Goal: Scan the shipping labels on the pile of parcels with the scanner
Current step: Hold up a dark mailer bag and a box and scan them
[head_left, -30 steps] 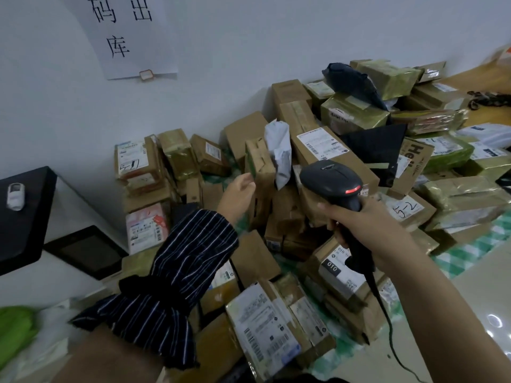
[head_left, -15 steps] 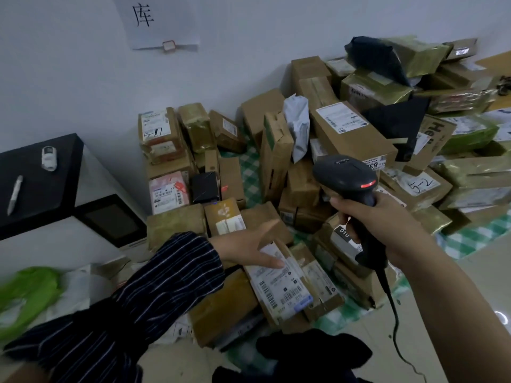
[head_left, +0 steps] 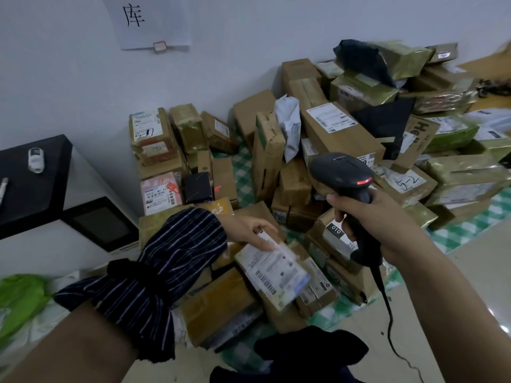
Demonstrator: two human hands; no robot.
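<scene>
A big pile of brown and green-wrapped parcels [head_left: 340, 134] lies on a green checked cloth against the white wall. My right hand [head_left: 370, 217] grips the handle of a black corded scanner [head_left: 343, 175], whose red light glows, held above the pile's front. My left hand [head_left: 251, 228], in a striped sleeve, grips the top edge of a small parcel with a white shipping label [head_left: 276, 269] at the front of the pile, tilting it up. The label looks blurred.
A black-topped white counter [head_left: 36, 172] with a small white device and a pen stands at the left, a dark screen [head_left: 102, 225] set in its side. A green bag [head_left: 19, 297] lies at lower left. A paper sign [head_left: 149, 20] hangs on the wall. Tiled floor at right.
My left hand came down from the upper boxes to the labelled parcel at the front and now grips it. The scanner stayed roughly in place in my right hand.
</scene>
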